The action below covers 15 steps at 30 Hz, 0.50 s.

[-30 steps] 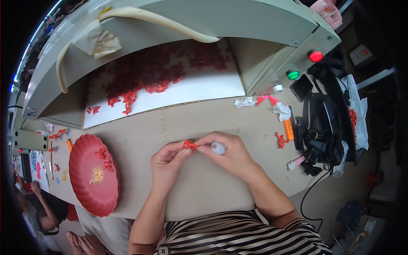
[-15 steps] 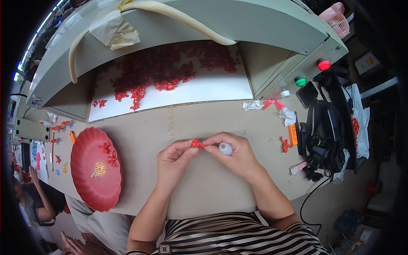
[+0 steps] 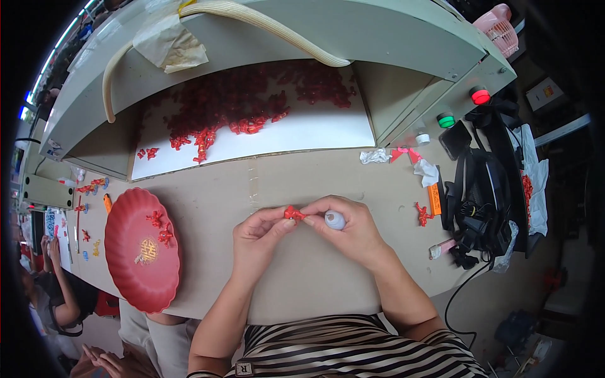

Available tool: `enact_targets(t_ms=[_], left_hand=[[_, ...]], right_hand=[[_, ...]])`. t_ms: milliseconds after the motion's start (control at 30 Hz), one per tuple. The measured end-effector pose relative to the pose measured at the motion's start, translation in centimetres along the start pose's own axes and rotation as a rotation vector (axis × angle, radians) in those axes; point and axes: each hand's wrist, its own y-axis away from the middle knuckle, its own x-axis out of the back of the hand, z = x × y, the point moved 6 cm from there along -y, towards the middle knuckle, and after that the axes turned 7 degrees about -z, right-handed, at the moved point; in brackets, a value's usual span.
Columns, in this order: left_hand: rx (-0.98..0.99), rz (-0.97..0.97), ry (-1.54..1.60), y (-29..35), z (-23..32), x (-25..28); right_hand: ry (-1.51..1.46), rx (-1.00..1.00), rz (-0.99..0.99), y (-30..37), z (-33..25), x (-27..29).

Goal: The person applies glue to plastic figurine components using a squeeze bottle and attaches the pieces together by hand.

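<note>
- Beyond both hands stood a grey cabinet [image 3: 416, 38], its low mouth facing them.
- The table [image 3: 302, 286] ran beneath the hands.
- Inside the cabinet, straight ahead of the hands, a heap [image 3: 214, 113] of red pieces lay on a white sheet [image 3: 302, 140], perhaps spread there for easy picking.
- Left of the left hand was a red dish [image 3: 135, 277], probably set within its reach; the figures [image 3: 165, 237] in it lay on the side nearer that hand.
- Well right of the right hand lay a black bag [image 3: 476, 183].
- The left hand [image 3: 255, 242] was closed, thumb and finger pinching one end of a small red piece; the right hand [image 3: 356, 230] pinched the other end, which seemed to steady it between them.
- That red piece [image 3: 292, 213] sat between the fingertips, above the table.
- What looked like a pale bottle [image 3: 334, 220] was tucked in the right hand's curled fingers, apparently leaving the tips free.
- A gold emblem [image 3: 149, 250] marked the dish, left of the hands.
- A lettered patch [image 3: 244, 368] showed nearer the wearer than the hands; I could make out no brand.
</note>
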Motion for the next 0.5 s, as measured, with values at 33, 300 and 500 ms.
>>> enact_targets(t_ms=[33, 300, 500], left_hand=[[-0.002, 0.0, 0.001, 0.0, 0.2, 0.0], [-0.006, -0.037, -0.036, 0.0, -0.9, 0.3], [-0.05, -0.055, 0.041, 0.2, -0.7, -0.2]], right_hand=[[0.0, 0.004, -0.004, 0.0, -0.1, 0.0], [0.061, -0.003, 0.071, 0.3, 0.4, -0.2], [-0.036, -0.072, 0.082, 0.8, 0.3, -0.4]])
